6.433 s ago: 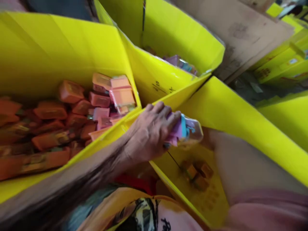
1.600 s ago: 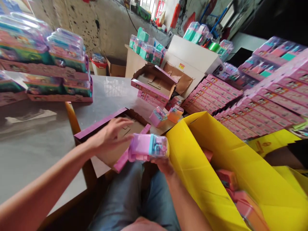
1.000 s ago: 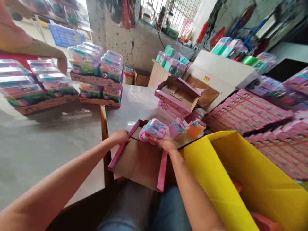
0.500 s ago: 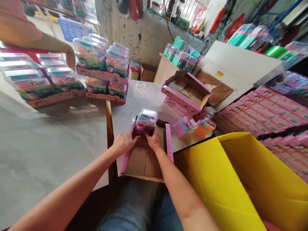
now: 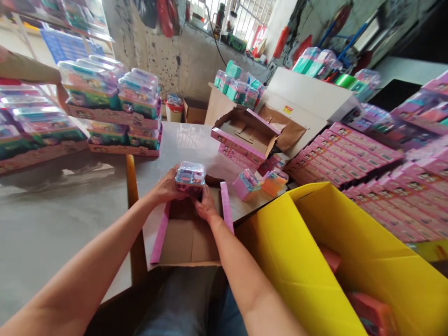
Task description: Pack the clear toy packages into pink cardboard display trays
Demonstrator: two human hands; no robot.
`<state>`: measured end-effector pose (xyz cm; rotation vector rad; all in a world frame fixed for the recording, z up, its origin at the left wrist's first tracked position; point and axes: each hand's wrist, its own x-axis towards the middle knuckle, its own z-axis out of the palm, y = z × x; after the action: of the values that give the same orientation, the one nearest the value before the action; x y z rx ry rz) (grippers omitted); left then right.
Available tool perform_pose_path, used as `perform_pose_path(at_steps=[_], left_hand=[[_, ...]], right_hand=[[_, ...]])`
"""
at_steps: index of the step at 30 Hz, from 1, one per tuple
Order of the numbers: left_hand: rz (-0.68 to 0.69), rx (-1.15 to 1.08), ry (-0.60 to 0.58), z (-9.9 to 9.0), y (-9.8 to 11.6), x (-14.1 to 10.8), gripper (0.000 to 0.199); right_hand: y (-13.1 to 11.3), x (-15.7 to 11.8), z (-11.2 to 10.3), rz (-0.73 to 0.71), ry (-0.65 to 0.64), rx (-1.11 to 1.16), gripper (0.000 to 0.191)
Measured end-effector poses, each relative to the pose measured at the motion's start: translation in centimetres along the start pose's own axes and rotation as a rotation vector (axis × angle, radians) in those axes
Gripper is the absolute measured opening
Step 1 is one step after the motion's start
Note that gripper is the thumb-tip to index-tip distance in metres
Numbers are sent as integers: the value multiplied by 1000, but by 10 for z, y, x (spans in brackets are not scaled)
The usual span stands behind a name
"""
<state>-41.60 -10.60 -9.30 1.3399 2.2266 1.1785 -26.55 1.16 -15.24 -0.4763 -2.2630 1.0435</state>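
Between my two hands is a small clear-lidded plastic box (image 5: 191, 175) with pink and purple contents. My left hand (image 5: 169, 185) grips its left side, and my right hand (image 5: 206, 204) holds its lower right side. Both hands are closed on it; some fingertips are hidden behind and beneath. The plastic box is over the far end of an open cardboard tray (image 5: 192, 238) with pink side walls. That tray lies at the near edge of the table, and the part of its floor nearest me is bare brown cardboard.
Filled display trays (image 5: 115, 116) are stacked at the left, where another person's arm (image 5: 31, 67) reaches in. Right of my tray stand two small boxes (image 5: 247, 183) and an empty pink carton (image 5: 245, 133). A big yellow bin (image 5: 280, 261) stands at the near right, below rows of pink boxes (image 5: 346, 154).
The plastic box has risen off the tray's far left corner, with my left hand now round its side. My view has turned to the right.
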Motion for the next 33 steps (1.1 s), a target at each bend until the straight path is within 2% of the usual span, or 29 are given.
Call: perform_pose_path(at_steps=[3,4,6,8,9,11,14,17,18,20,21,22,23,24,26,27,30,33], left_hand=[[9,31,72,10,-11,-3,108],[-18,36,80,12,-13,-5,110],[-54,46,84,14,-13,-7,110],[-58,40,87,15,-12,-8,107],[-51,28,93,15,-11,-7,105],[-30,10,119,16,-13,-5,101],[-30,49,113,14,-19,-4,98],[-18,190,125,9,-15,-15,102],[0,256,190,7,-9,-22,103],[45,358,414,8,14,-40,93],[85,371,513,12,29,-49,79],[152,347,550,18,45,-57,61],[248,298,509,27,60,-61,45],[354,232,391,39,73,-62,33],[515,108,122,67,88,-52,26],[543,77,35,81,89,-43,28],[569,178,-59,110,69,-10,35],[621,280,-161,112,40,8,39]], right_hand=[[-4,1,-12,-38,-57,-81,56],[-5,2,-21,-52,-44,-128,53],[-5,2,-44,-19,60,-272,46],[1,4,-68,173,159,-468,48],[5,4,-78,299,159,-549,51],[15,6,-91,508,75,-638,47],[25,6,-93,600,-9,-649,30],[21,6,-83,635,6,-683,38],[18,6,-79,641,12,-696,39],[11,7,-71,650,29,-725,42],[8,7,-68,652,40,-740,43],[6,8,-66,656,52,-754,44],[5,8,-64,659,63,-767,45],[4,8,-64,661,69,-776,45],[3,9,-64,658,63,-780,41],[2,8,-65,652,55,-779,38],[1,6,-68,635,45,-789,34],[3,5,-68,629,54,-819,39]])
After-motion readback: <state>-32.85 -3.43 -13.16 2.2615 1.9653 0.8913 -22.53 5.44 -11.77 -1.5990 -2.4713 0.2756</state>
